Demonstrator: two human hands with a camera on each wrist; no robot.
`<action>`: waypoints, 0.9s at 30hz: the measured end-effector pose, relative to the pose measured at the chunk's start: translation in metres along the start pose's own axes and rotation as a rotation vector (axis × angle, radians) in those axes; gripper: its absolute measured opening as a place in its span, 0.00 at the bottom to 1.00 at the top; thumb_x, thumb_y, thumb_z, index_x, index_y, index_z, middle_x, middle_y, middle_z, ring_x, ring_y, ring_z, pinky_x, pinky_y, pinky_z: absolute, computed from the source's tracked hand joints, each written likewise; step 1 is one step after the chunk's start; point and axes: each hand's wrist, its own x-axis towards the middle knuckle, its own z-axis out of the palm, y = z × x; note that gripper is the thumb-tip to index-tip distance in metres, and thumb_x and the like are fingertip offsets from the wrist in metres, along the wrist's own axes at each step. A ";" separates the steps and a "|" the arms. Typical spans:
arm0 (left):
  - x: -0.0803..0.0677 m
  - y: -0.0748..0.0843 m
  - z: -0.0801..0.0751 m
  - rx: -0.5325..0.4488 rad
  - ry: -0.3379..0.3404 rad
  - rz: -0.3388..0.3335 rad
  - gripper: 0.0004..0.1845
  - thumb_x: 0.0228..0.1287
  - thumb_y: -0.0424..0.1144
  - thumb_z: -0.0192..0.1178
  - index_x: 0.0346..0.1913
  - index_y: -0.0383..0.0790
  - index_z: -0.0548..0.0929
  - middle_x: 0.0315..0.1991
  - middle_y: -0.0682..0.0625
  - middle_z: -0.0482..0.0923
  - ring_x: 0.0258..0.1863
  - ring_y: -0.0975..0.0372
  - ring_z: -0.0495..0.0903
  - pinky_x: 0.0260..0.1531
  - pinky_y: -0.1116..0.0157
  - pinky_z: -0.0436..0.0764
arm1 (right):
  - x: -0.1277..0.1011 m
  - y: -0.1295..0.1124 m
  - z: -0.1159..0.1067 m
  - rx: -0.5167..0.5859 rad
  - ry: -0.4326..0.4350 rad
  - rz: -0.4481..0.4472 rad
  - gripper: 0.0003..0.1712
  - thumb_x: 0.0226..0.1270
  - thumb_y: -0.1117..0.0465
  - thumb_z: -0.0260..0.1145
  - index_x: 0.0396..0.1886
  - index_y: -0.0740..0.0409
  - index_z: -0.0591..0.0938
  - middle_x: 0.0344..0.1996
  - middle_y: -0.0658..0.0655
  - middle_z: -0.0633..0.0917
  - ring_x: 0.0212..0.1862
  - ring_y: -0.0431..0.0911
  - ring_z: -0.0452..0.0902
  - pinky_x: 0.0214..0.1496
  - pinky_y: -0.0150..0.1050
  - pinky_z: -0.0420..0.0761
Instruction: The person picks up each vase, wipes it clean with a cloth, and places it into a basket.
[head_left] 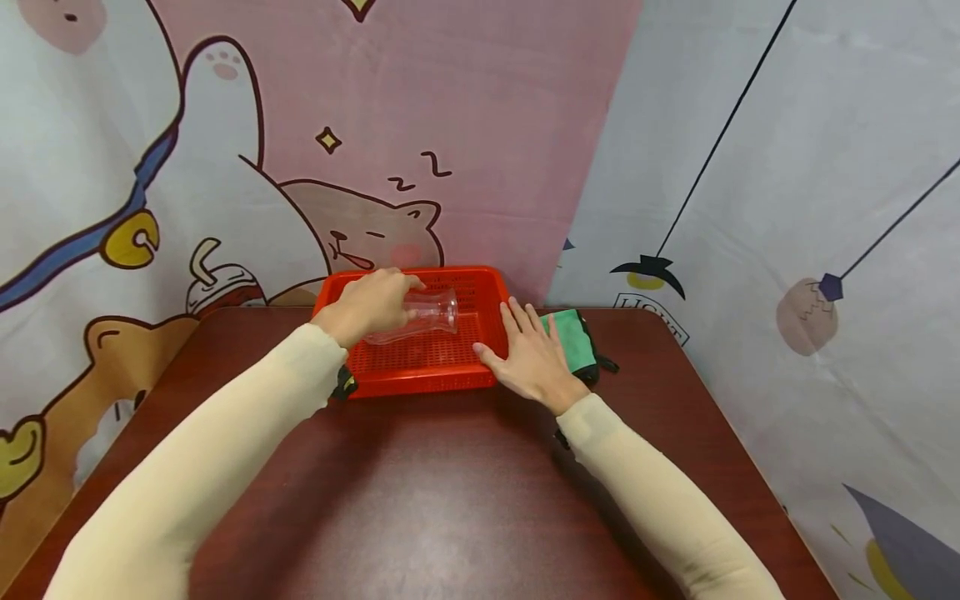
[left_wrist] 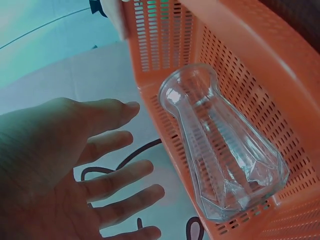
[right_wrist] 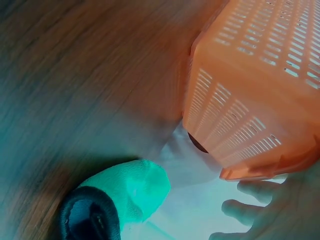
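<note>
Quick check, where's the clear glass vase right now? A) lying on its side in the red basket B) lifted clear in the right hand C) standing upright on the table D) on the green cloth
A: the glass vase lies on its side on the perforated floor of the red basket, under the left hand.

Head view looks down from above; both close wrist views share the red basket (head_left: pixel 420 367).

orange basket (right_wrist: pixel 260 85): upper right, slotted corner | green cloth (right_wrist: pixel 131 192) with dark edge: lower left, on desk (right_wrist: pixel 75 75) | right hand (right_wrist: pixel 272 212): fingers lower right, under basket corner
</note>
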 end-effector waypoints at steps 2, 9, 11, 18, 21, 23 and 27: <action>-0.005 0.002 0.000 -0.002 0.005 -0.001 0.28 0.69 0.48 0.69 0.71 0.52 0.79 0.66 0.46 0.76 0.62 0.50 0.76 0.49 0.43 0.82 | -0.001 0.000 0.000 0.004 -0.002 0.005 0.60 0.67 0.16 0.38 0.85 0.52 0.54 0.84 0.54 0.51 0.83 0.58 0.44 0.79 0.66 0.39; -0.023 0.007 0.002 -0.026 0.029 0.010 0.30 0.70 0.50 0.68 0.73 0.50 0.76 0.65 0.44 0.76 0.55 0.51 0.79 0.43 0.49 0.85 | -0.004 -0.001 0.000 0.000 -0.007 0.014 0.60 0.67 0.17 0.39 0.85 0.53 0.54 0.84 0.55 0.51 0.82 0.59 0.45 0.77 0.69 0.41; -0.028 0.008 0.003 -0.043 0.037 0.018 0.31 0.69 0.50 0.68 0.72 0.50 0.76 0.65 0.44 0.76 0.54 0.52 0.80 0.43 0.50 0.85 | -0.005 -0.002 0.000 -0.002 -0.009 0.015 0.60 0.68 0.17 0.38 0.85 0.53 0.54 0.84 0.55 0.51 0.82 0.60 0.45 0.77 0.70 0.42; -0.048 0.006 0.011 -0.082 0.092 0.014 0.34 0.67 0.54 0.69 0.74 0.54 0.74 0.69 0.43 0.72 0.61 0.49 0.76 0.51 0.41 0.83 | -0.007 -0.006 0.001 -0.011 0.000 0.010 0.62 0.66 0.15 0.36 0.85 0.54 0.54 0.83 0.57 0.52 0.82 0.61 0.46 0.77 0.70 0.40; -0.057 0.003 0.016 -0.091 0.112 0.020 0.38 0.67 0.57 0.69 0.76 0.53 0.71 0.72 0.41 0.69 0.65 0.46 0.75 0.51 0.39 0.82 | -0.008 -0.008 0.001 -0.008 -0.007 0.017 0.63 0.65 0.14 0.36 0.85 0.54 0.54 0.83 0.57 0.52 0.82 0.61 0.46 0.78 0.69 0.38; -0.063 0.000 0.019 -0.094 0.129 0.027 0.39 0.67 0.59 0.68 0.77 0.52 0.70 0.73 0.40 0.68 0.64 0.45 0.75 0.49 0.40 0.83 | -0.008 -0.010 0.001 -0.013 -0.006 0.023 0.63 0.64 0.14 0.36 0.85 0.53 0.54 0.83 0.56 0.52 0.82 0.61 0.46 0.78 0.68 0.39; -0.072 -0.006 0.024 -0.088 0.169 0.031 0.41 0.66 0.63 0.67 0.78 0.53 0.68 0.72 0.40 0.68 0.60 0.41 0.77 0.49 0.39 0.83 | -0.008 -0.011 -0.001 -0.022 -0.001 0.024 0.63 0.65 0.14 0.36 0.84 0.54 0.55 0.83 0.57 0.53 0.81 0.61 0.47 0.77 0.70 0.40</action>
